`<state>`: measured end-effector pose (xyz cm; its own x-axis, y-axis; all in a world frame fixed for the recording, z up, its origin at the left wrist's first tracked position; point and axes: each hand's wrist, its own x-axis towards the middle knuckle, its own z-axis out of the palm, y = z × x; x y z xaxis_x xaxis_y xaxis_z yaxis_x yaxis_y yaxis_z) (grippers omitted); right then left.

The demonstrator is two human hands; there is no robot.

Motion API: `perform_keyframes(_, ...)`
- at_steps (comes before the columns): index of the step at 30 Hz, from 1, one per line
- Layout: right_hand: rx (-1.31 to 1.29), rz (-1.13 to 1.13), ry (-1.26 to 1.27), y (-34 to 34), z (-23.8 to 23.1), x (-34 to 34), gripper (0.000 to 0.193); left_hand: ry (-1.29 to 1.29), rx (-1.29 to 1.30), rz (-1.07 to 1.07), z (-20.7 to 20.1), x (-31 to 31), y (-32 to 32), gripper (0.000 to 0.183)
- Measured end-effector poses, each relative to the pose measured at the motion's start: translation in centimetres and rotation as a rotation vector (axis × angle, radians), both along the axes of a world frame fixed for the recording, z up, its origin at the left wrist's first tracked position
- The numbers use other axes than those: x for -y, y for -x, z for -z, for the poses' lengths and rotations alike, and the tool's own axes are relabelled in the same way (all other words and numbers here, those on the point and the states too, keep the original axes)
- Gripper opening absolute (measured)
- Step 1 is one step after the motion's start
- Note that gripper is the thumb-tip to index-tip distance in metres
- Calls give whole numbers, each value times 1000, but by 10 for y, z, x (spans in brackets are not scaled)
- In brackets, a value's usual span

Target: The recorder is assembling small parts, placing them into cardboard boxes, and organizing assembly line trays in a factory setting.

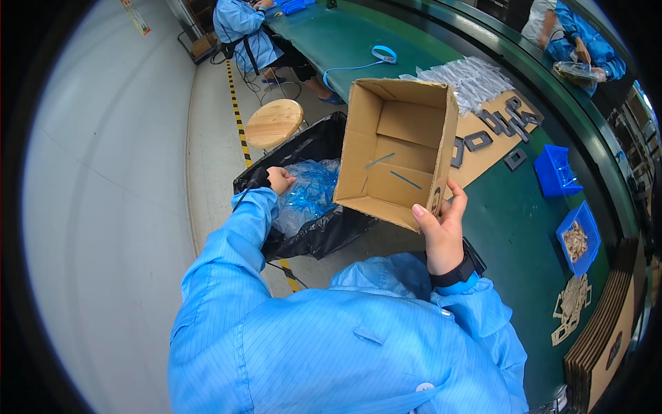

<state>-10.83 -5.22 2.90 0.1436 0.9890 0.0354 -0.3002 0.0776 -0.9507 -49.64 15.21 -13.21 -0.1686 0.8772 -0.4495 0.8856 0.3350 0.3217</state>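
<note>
My right hand [445,231] grips the near right wall of an open cardboard box [414,121], thumb on one side and fingers on the other. The box is tilted, its opening facing me, and a few thin blue strips [405,180] lie inside. My left hand [279,180] is over the edge of a bin lined with a black bag [327,231]. Its fingers are closed in a pinch; what they hold, if anything, cannot be made out. Below them, crumpled clear and blue plastic film [303,193] fills the bin.
On the green workbench [507,217] lie dark rectangular frames [478,141] on a cardboard sheet, clear plastic bags [462,79], blue bins [579,238] and flattened cardboard [603,331]. A round wooden stool [274,123] stands beyond the bin. Co-workers sit at the far left [241,31] and far right.
</note>
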Motion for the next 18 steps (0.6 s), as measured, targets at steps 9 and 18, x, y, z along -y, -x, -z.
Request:
perform_keyframes(9,6,8,-25,0,3,3,77,-382,581,118,-3,4,3,35)
perform_keyframes(18,6,24,-36,0,7,-2,79,-573,1053,-304,-83,21,-42,22)
